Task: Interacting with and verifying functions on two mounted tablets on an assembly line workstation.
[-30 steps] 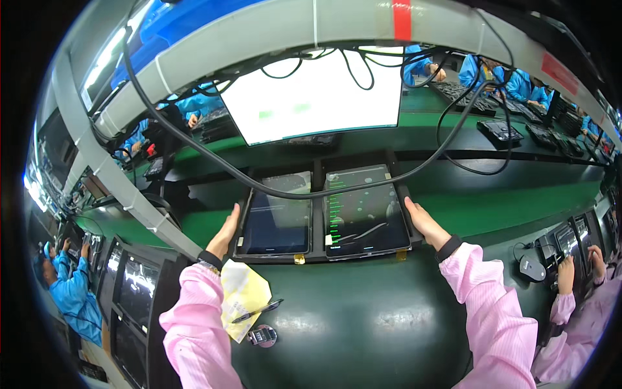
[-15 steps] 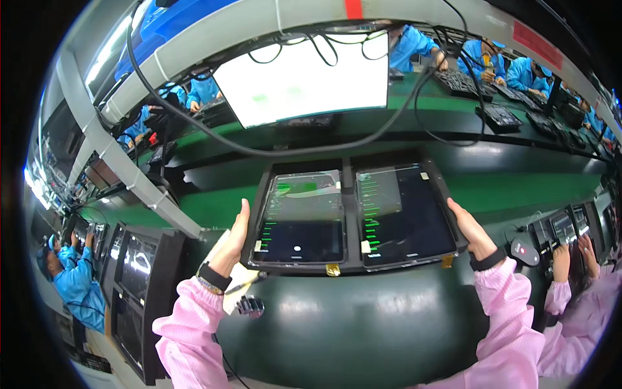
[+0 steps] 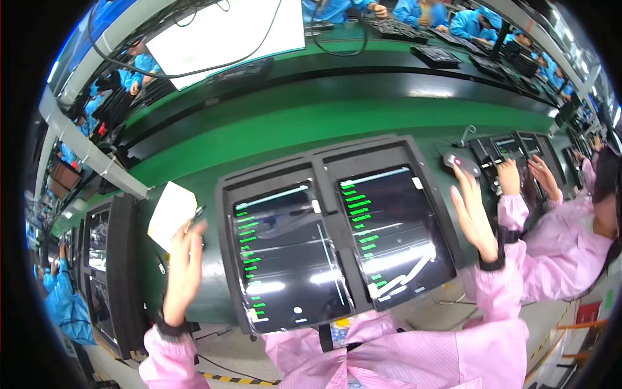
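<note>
A black foam tray with two compartments lies at the front edge of the green table. In its left compartment is a tablet, in the right one another tablet; both dark screens show lines of green text down the left side and bright reflections. My left hand is off the tray's left side, fingers stretched and empty, its tips by a dark pen-like object. My right hand is raised beyond the right side, open, its fingertips overlapping the view of a grey mouse.
White paper lies left of the tray. More dark trays stand at far left. Close on my right, a co-worker in pink handles devices. A bright monitor and hanging cables are above; people in blue work across the bench.
Both hands have let go of the tray's sides and moved apart from it. The tray now appears closer to me. Green text lines now run down both screens, and the view has tilted down.
</note>
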The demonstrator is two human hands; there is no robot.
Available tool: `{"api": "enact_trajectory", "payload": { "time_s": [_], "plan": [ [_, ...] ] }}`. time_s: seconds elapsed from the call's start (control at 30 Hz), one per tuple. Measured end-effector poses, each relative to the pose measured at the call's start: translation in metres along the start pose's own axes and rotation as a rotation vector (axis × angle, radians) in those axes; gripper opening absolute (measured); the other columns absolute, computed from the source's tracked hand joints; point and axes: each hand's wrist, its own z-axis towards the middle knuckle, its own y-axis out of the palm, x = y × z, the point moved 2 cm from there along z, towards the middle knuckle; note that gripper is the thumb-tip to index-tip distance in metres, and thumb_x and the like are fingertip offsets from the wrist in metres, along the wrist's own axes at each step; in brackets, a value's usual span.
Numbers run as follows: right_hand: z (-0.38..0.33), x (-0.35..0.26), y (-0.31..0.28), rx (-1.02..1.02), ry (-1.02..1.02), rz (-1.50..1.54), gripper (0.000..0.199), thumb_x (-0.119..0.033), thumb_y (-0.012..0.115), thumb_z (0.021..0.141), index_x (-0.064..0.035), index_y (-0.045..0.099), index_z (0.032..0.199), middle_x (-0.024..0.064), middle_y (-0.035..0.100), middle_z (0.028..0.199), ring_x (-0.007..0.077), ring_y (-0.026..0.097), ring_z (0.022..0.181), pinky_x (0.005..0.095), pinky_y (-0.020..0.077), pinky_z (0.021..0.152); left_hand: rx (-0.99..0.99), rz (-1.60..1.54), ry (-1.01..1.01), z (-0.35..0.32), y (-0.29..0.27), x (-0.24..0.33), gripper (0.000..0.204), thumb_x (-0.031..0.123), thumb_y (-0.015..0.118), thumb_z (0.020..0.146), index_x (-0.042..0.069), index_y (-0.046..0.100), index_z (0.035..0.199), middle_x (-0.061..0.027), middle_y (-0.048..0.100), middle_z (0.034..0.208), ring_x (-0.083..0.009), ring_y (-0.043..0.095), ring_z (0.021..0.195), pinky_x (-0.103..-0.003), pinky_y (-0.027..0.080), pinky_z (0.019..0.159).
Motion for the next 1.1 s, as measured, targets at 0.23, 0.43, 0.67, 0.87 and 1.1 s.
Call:
{"api": "enact_trajectory", "payload": {
  "time_s": [0.23,0.43,0.67,0.87,1.1],
  "plan": [
    [0.075,-0.047,0.063,-0.199,-0.319,-0.078,0.030,-0.027,0.046,0.092,-0.0080,0.064,0.108,0.0086,0.039,0.136,0.0328,0.028,0.128,0.0477,0.0268,0.101,-0.030,0.459,0.434,0.062,0.064,0.048,0.031,0.023,0.042,0.093,0.008,0.068,0.102,-0.0211,0.031,0.140,-0.0383,0.025,0.130,-0.048,0.015,0.109],
    [0.016,-0.038,-0.007,-0.514,-0.298,0.073,0.029,-0.022,0.042,0.093,-0.0135,0.065,0.108,0.0079,0.036,0.137,0.0342,0.021,0.132,0.0500,0.0180,0.106,-0.342,0.234,0.469,-0.003,0.024,0.067,0.031,0.022,0.042,0.091,0.010,0.071,0.094,-0.0153,0.039,0.135,-0.0360,0.026,0.130,-0.053,0.009,0.109],
    [0.067,-0.041,0.046,-0.341,-0.333,0.025,0.031,-0.021,0.041,0.094,-0.0106,0.061,0.115,0.0097,0.035,0.138,0.0311,0.021,0.132,0.0451,0.0211,0.105,-0.227,0.601,0.410,0.078,0.078,0.076,0.034,0.022,0.036,0.095,0.013,0.059,0.118,-0.0208,0.033,0.138,-0.0364,0.023,0.131,-0.051,0.011,0.109],
    [-0.033,-0.037,-0.032,-0.709,-0.459,0.186,0.024,-0.021,0.047,0.089,-0.0093,0.067,0.095,0.0107,0.042,0.130,0.0344,0.028,0.128,0.0452,0.0235,0.103,-0.604,0.291,0.636,-0.034,0.054,0.103,0.033,0.029,0.042,0.088,0.020,0.067,0.108,-0.0166,0.038,0.136,-0.0348,0.026,0.131,-0.056,0.008,0.107],
    [-0.095,-0.040,-0.038,-0.123,-0.117,0.332,0.013,-0.014,0.041,0.090,-0.0039,0.048,0.089,0.0137,0.063,0.109,0.0281,0.049,0.111,0.0377,0.0285,0.093,-0.391,0.278,0.522,-0.093,0.072,0.131,0.044,0.049,0.047,0.084,0.025,0.060,0.118,-0.0123,0.033,0.141,-0.0320,0.023,0.132,-0.055,0.005,0.106]
  ]
}}
